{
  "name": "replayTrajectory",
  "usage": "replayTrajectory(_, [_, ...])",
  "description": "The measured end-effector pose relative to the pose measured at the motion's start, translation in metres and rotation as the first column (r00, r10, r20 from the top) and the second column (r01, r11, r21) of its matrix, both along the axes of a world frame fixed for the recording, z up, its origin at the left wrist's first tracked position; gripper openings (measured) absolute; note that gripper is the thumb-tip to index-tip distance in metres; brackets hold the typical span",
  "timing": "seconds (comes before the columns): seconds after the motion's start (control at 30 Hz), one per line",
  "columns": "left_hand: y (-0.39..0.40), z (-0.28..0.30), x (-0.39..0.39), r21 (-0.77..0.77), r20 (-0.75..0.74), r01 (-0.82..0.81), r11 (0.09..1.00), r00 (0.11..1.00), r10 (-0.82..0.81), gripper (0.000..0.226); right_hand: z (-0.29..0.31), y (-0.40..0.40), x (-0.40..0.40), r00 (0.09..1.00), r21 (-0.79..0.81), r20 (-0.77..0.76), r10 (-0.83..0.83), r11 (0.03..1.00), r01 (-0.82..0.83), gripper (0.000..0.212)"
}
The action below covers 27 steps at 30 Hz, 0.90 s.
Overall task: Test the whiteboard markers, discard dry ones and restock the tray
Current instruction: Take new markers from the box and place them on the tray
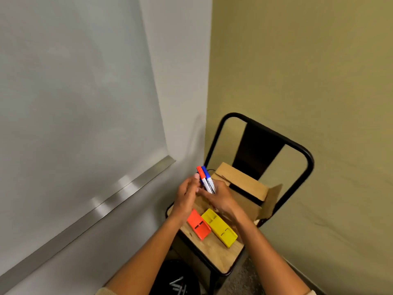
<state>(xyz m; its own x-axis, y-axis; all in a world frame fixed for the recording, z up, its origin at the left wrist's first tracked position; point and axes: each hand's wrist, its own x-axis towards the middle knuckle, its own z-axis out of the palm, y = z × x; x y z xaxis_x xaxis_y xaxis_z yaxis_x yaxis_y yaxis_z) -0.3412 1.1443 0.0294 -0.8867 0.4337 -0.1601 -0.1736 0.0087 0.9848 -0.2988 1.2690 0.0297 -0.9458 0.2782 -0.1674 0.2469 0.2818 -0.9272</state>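
While gripped in the right hand [221, 196], a small bunch of markers [207, 180] – one red-capped, one blue-capped, white barrels – stands tilted above the chair [214, 252], caps up and leaning left. Left hand [187, 194] alongside, fingers fairly straight, fingertips touching the bunch near the caps; whether pinching a cap or merely steadying, cannot tell. Exactly how many markers in the bunch, unclear.

Likely light, stiff, smooth plastic – easily slid out of a loose fist, so best taken by the barrel, one at a time, with the other hand pulling the cap straight off. Caps probably a snug push fit; a short firm tug, not a twist, seems right.

Below the hands, an orange holder [198, 226] and a yellow holder [220, 228] lying side by side on the chair seat, an open cardboard box [244, 184] behind them. Whiteboard [74, 92] to the left with its metal tray [119, 192] along the bottom edge. Dark bin [161, 279] on the floor, a few pale sticks inside – perhaps discards.
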Motion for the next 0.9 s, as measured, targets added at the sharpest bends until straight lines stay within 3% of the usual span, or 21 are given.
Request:
replayTrajectory(0.07, [-0.027, 0.004, 0.002, 0.062, 0.065, -0.036, 0.997, 0.997, 0.032, 0.036, -0.002, -0.025, -0.006, 0.997, -0.011, 0.002, 0.074, 0.997, -0.074, 0.025])
replayTrajectory(0.2, [-0.090, 0.010, 0.007, 0.174, 0.181, -0.148, 0.974, 0.977, 0.116, 0.041, 0.002, -0.084, -0.008, 0.963, 0.046, -0.011, 0.269, 0.962, -0.268, 0.014])
replayTrajectory(0.37, [-0.176, 0.011, 0.029, 0.217, 0.273, -0.237, 0.947, 0.946, 0.175, 0.016, 0.002, -0.167, 0.008, 0.917, 0.054, 0.060, 0.394, 0.916, -0.397, 0.028])
replayTrajectory(0.63, [-0.316, 0.005, 0.096, 0.271, 0.367, -0.421, 0.866, 0.877, 0.311, 0.022, 0.009, -0.299, 0.059, 0.800, -0.148, 0.160, 0.579, 0.815, -0.560, 0.027])
replayTrajectory(0.9, [-0.459, -0.010, 0.155, 0.300, 0.464, -0.685, 0.664, 0.713, 0.525, 0.014, 0.000, -0.424, 0.089, 0.616, -0.454, 0.259, 0.744, 0.657, -0.602, 0.036])
